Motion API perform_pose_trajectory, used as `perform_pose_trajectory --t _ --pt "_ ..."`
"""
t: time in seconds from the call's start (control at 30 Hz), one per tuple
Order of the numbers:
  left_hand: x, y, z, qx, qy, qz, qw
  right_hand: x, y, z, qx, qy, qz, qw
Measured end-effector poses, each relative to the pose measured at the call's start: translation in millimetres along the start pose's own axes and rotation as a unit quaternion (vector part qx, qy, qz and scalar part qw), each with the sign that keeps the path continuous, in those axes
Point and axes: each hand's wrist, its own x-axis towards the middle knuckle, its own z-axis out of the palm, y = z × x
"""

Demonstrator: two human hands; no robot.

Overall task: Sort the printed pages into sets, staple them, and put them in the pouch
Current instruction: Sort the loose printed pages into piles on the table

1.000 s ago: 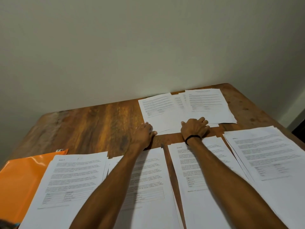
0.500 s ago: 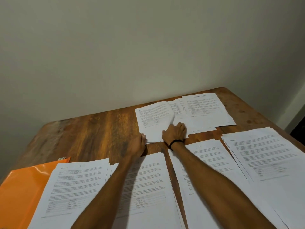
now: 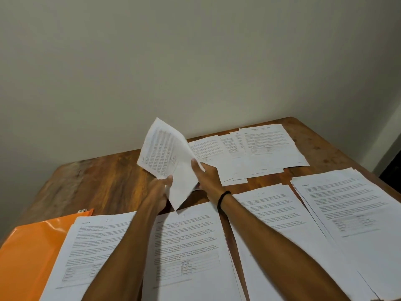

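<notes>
Head view: the left hand (image 3: 159, 190) pinches the lower edge of a few printed pages (image 3: 165, 153) held up off the table (image 3: 104, 179), w/ the right hand (image 3: 207, 177) gripping their right side, thumb on top; a fanned pile (image 3: 260, 153) lies flat just beyond the right hand. Nearer than both hands, four stacks (image 3: 188, 246) sit side by side, and the orange pouch (image 3: 28, 253) lies left of the left forearm, partly under the leftmost stack. Progress looks early: sorting underway, nothing visibly stapled, no stapler in view, pouch apparently not yet filled.
</notes>
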Motion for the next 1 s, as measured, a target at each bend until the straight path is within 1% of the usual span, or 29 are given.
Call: perform_pose_trajectory --t 0.03,0.07,0.1,0.13,0.17,0.2,0.23,0.27,0.3,0.37,0.4,0.43,0.47,0.5,0.53,0.57,0.63,0.67,0.7,0.83,0.93,1.0 --pt "4 -3 -7 -0.001 0.009 -0.007 1.0 3 0 -5 -0.045 0.024 0.003 0.999" --pt "10 -6 -14 0.001 0.018 -0.012 1.0 9 4 -11 -0.114 0.065 0.001 0.991" --pt "12 -7 -20 0.003 0.029 -0.018 0.999 15 9 -18 -0.207 0.12 0.001 0.971" --pt "13 -7 -24 0.004 0.043 -0.025 0.999 21 17 -28 -0.32 0.172 0.008 0.932" --pt "15 -9 -29 0.006 0.058 -0.028 0.998 27 26 -38 -0.432 0.194 0.034 0.88" --pt "16 -9 -32 0.009 0.072 -0.032 0.997 29 34 -47 -0.523 0.187 0.07 0.829" --pt "19 -9 -36 0.012 0.081 -0.034 0.996 31 39 -53 -0.576 0.167 0.101 0.794" --pt "20 -8 -38 0.007 0.084 -0.033 0.996 34 44 -56 -0.599 0.151 0.116 0.778" --pt "19 -7 -38 0.0 0.083 -0.034 0.996 35 46 -57 -0.603 0.141 0.117 0.777" --pt "14 -2 -39 -0.039 0.072 -0.038 0.996 40 47 -54 -0.604 0.143 0.094 0.779" --pt "9 0 -39 -0.066 0.061 -0.043 0.995 41 45 -52 -0.596 0.147 0.079 0.785" --pt "4 2 -41 -0.095 0.055 -0.052 0.993 41 43 -50 -0.573 0.149 0.064 0.803" --pt "-2 5 -43 -0.13 0.05 -0.06 0.988 41 41 -47 -0.528 0.15 0.046 0.835" --pt "-8 8 -47 -0.172 0.046 -0.068 0.982 38 38 -44 -0.461 0.153 0.026 0.874" --pt "-12 11 -52 -0.222 0.039 -0.07 0.972 35 33 -39 -0.382 0.159 0.007 0.91" --pt "-16 16 -59 -0.277 0.028 -0.065 0.958 31 26 -33 -0.3 0.165 -0.007 0.939" --pt "-27 25 -66 -0.357 -0.007 -0.06 0.932 23 10 -21 -0.168 0.168 -0.006 0.971" --pt "-32 29 -67 -0.363 -0.026 -0.059 0.929 19 6 -15 -0.12 0.162 -0.001 0.98" --pt "-36 32 -68 -0.35 -0.033 -0.064 0.934 14 2 -9 -0.08 0.153 0.001 0.985" --pt "-46 41 -63 -0.225 0.004 -0.093 0.97 -11 -13 17 0.069 0.133 -0.014 0.989" --pt "-50 40 -61 -0.187 0.027 -0.076 0.979 -34 -18 36 0.118 0.094 -0.01 0.989" --pt "-55 42 -63 -0.18 0.025 -0.071 0.981 -51 -17 45 0.114 0.074 -0.02 0.991"
